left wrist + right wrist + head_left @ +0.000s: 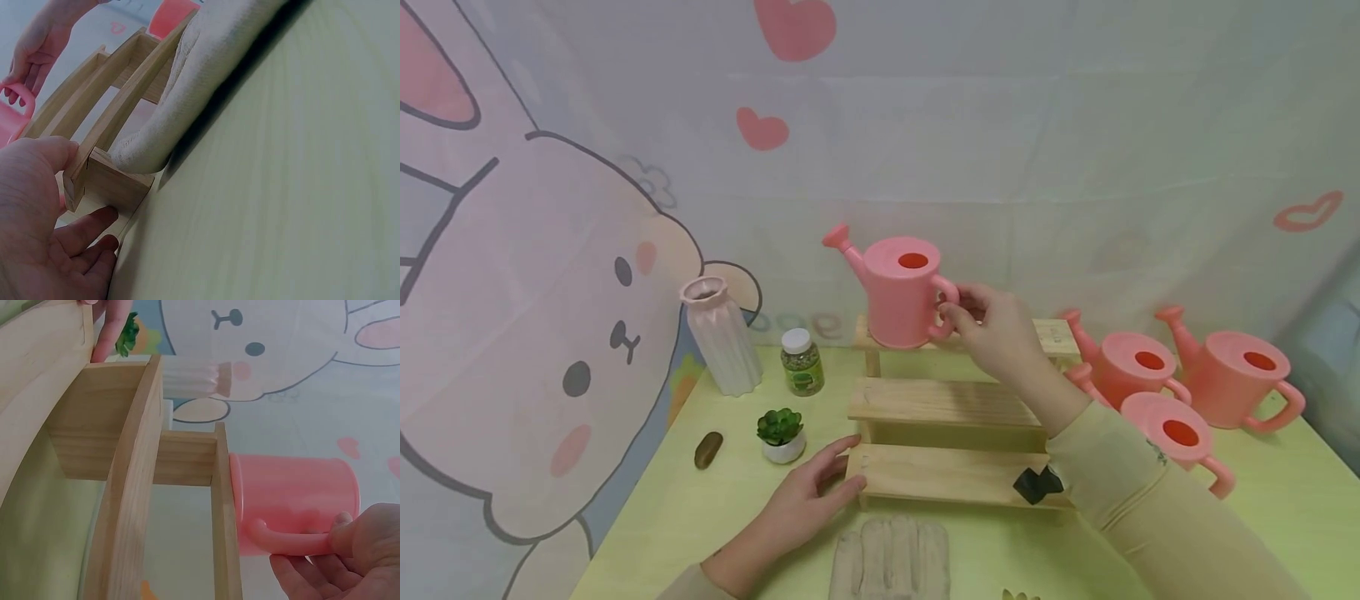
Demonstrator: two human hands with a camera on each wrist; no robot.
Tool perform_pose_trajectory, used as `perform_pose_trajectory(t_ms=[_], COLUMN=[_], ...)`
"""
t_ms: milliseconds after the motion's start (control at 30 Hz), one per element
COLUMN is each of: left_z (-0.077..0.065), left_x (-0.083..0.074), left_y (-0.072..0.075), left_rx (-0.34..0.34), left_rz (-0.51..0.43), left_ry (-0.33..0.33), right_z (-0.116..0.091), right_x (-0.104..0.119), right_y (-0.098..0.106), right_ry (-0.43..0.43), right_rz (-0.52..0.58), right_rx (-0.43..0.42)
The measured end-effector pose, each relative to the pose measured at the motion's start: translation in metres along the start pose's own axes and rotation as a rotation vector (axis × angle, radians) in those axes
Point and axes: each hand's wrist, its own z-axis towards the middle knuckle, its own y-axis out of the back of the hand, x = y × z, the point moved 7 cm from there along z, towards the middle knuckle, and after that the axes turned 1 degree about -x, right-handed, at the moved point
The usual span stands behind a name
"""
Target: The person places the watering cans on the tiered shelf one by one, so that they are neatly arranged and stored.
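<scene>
Right hand: I'm pinching the handle of the pink watering can, at the wooden shelf's top-tier left end. Left hand: thumb and fingers grip the lowest tier's left end. Three more cans crowd the right end; cloth backdrop behind. Beige ridged piece in front. Open gap between shelf and succulent.

Watering can set at left end of top tier of stand. Three other cans grouped right of stand. Left of stand, jar placed behind potted succulent; vase stood left of jar, stone left of succulent.
</scene>
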Motion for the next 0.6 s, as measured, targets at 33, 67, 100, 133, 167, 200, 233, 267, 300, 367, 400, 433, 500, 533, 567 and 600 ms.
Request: perform_pose_trajectory(t_ms=[33, 67, 100, 133, 167, 200, 233, 267, 300, 367, 400, 433, 500, 533, 567, 600], left_z=[-0.0002, -0.0003, -0.0005, -0.0003, -0.0001, 0.0001, 0.0003, 0.0004, 0.0005, 0.0006, 0.0004, 0.0003, -0.0001, -0.0001, -0.0001, -0.0002], left_x=[-0.0003, -0.0004, -0.0004, -0.0003, 0.0000, 0.0002, 0.0006, 0.0008, 0.0010, 0.0012, 0.0010, 0.0010, 0.0011, 0.0011, 0.0012, 0.0012], left_y=[-0.0001, -0.0002, -0.0003, -0.0002, -0.0002, -0.0001, -0.0002, -0.0001, -0.0001, 0.0000, 0.0000, 0.0001, 0.0002, 0.0002, 0.0000, -0.0001], left_rx=[0.000, 0.001, 0.000, -0.001, -0.002, -0.004, -0.003, -0.004, -0.004, -0.005, -0.005, -0.007, -0.010, -0.013, -0.013, -0.014], left_rz=[-0.001, -0.002, -0.002, -0.001, 0.000, 0.002, 0.001, 0.002, 0.002, 0.004, 0.004, 0.004, 0.007, 0.008, 0.008, 0.008], left_ry=[0.001, 0.001, 0.002, 0.001, 0.001, -0.001, -0.001, -0.001, -0.002, -0.005, -0.004, -0.003, -0.003, -0.001, -0.001, 0.002], right_z=[0.0000, 0.0002, 0.0003, 0.0003, 0.0005, 0.0007, 0.0008, 0.0010, 0.0010, 0.0013, 0.0014, 0.0012, 0.0007, -0.0002, -0.0015, -0.0033], right_x=[0.0002, 0.0004, 0.0005, 0.0007, 0.0009, 0.0010, 0.0011, 0.0013, 0.0013, 0.0008, 0.0004, -0.0004, -0.0026, -0.0039, -0.0053, -0.0067], right_y=[-0.0001, -0.0002, -0.0004, -0.0004, -0.0005, -0.0006, -0.0008, -0.0010, -0.0015, -0.0027, -0.0033, -0.0042, -0.0053, -0.0054, -0.0051, -0.0041], right_ry=[0.001, 0.003, 0.002, 0.000, -0.003, -0.007, -0.010, -0.010, -0.012, -0.007, -0.001, 0.001, -0.005, -0.014, -0.023, -0.034], right_rz=[0.001, 0.001, 0.004, 0.007, 0.012, 0.018, 0.024, 0.028, 0.036, 0.046, 0.049, 0.053, 0.062, 0.062, 0.058, 0.059], right_rx=[0.000, 0.000, 0.001, 0.001, 0.003, 0.004, 0.007, 0.012, 0.019, 0.036, 0.046, 0.060, 0.082, 0.092, 0.099, 0.104])
